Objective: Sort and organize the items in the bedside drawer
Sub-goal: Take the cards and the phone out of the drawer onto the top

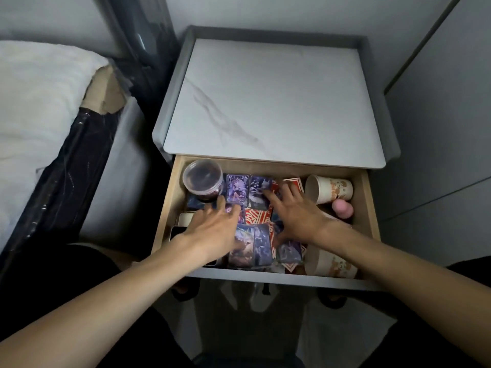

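Gathering step: my left hand (pixel 212 227) and right hand (pixel 295 213) lie spread, holding nothing, on loose cards (pixel 249 245) mid-drawer (pixel 369 208); next I judge they need stacking.

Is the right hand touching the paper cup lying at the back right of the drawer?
Apart. The head view shows the right hand spread on the cards, with a strip of red card and drawer floor between its fingers and the paper cup.

I see a drawer (pixel 166 208) of pale, matt wood under a smooth, marble-look nightstand top (pixel 279 102). Glossy picture cards (pixel 237 191), a clear plastic tub (pixel 203 179) and printed paper cups (pixel 329 189) lie inside; black glossy plastic film (pixel 66 166) wraps the mattress.
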`<action>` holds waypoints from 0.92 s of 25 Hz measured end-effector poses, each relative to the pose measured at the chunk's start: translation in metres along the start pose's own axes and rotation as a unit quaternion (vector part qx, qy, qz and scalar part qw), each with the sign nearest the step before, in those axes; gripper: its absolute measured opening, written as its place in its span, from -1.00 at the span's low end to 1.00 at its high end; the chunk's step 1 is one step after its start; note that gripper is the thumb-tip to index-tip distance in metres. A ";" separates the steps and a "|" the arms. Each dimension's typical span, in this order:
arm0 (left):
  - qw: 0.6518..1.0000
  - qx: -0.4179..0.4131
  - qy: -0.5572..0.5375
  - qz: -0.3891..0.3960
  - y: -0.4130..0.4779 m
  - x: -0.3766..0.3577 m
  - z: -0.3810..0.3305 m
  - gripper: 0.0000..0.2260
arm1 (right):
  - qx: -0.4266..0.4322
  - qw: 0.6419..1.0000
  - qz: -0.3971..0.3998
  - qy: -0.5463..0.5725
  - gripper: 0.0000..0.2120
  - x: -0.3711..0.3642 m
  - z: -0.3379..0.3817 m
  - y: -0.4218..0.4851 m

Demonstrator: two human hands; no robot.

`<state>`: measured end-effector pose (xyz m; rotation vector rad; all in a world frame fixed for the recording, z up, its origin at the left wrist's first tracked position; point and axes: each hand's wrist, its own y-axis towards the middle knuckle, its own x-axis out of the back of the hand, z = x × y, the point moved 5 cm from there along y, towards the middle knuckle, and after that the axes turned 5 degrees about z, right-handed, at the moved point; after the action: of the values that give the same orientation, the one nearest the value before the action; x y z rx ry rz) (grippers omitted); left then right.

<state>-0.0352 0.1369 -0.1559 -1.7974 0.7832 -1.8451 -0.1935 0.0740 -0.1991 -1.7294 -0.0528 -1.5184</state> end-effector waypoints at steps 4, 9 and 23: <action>0.999 0.011 0.037 -0.019 0.017 -0.003 -0.008 -0.13 | -0.017 1.000 -0.008 -0.022 0.32 0.003 -0.014 0.004; 0.996 0.006 0.064 -0.066 0.025 -0.009 -0.015 -0.19 | -0.022 0.999 -0.030 0.013 0.26 0.004 -0.016 0.004; 0.982 -0.085 -0.166 -0.035 0.025 0.016 -0.010 -0.68 | -0.039 0.992 -0.054 0.111 0.02 0.010 -0.028 0.003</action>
<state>-0.0482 0.1083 -0.1606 -2.1921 0.7764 -1.4955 -0.2114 0.0511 -0.1938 -1.6290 0.0295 -1.8065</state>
